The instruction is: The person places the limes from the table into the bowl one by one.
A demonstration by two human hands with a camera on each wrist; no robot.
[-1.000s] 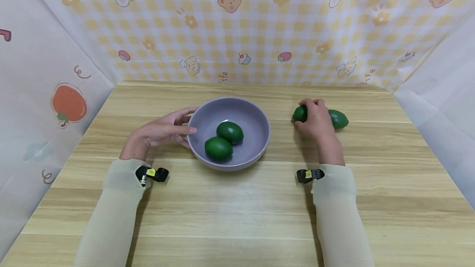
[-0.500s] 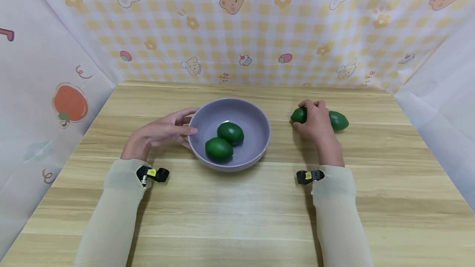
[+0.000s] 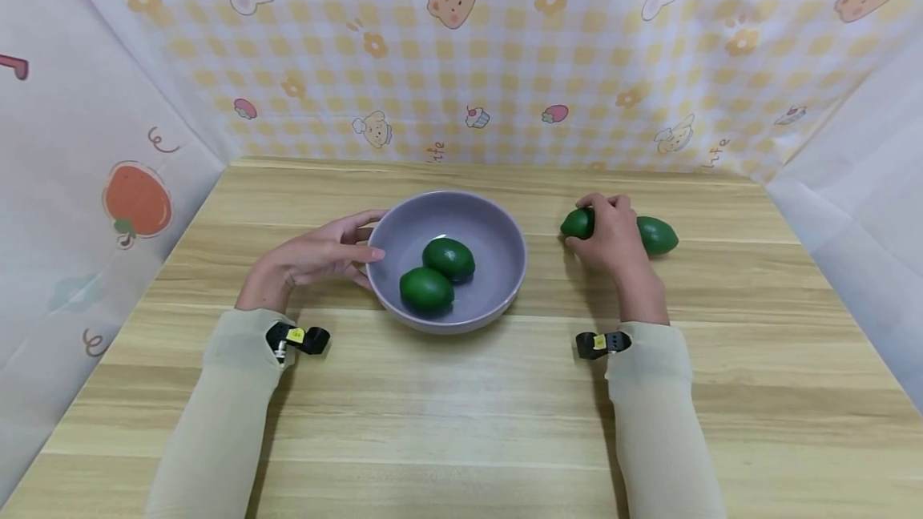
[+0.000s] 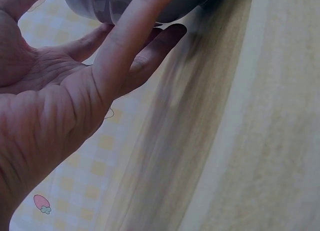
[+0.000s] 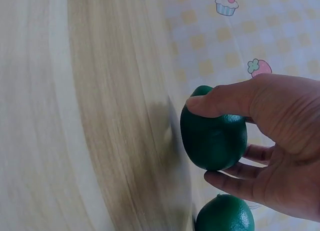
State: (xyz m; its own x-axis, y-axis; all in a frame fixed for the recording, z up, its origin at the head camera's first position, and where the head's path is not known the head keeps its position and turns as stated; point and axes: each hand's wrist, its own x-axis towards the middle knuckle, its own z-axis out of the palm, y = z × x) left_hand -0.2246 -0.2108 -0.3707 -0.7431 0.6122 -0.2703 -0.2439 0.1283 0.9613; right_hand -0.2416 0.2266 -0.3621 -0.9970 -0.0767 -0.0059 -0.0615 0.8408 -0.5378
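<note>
- The right hand (image 3: 613, 235) was clamped on a dark green, lime-shaped fruit with a glossy skin (image 3: 578, 223), the thumb on one side and the fingers on the other, beyond the right end of the bowl's reach.
- The held fruit's long axis ran roughly left to right in the head view, its bare pointed end jutting out leftward, toward the bowl.
- The round, lavender-grey, glossy bowl (image 3: 493, 255) lay to the left of that fruit and slightly closer to the person, with a stretch of pale wood-grain surface (image 3: 447, 407) between them.
- The left hand (image 3: 320, 251) was at the bowl's left side, opposite the fruit: its thumb lapped over the rim and its fingers lay against the outer wall, gripping it.
- A second loose green fruit (image 3: 657, 235) lay on the surface just right of the right hand, which was much the nearer hand; whether it touched the held one could not be told.
- Inside the bowl, two more green fruits (image 3: 427, 290) lay side by side, left of its middle and toward the left hand's side.
- Whether the held fruit was off the surface could not be judged; by the look of it, the rim's right edge was the part that mattered most.
</note>
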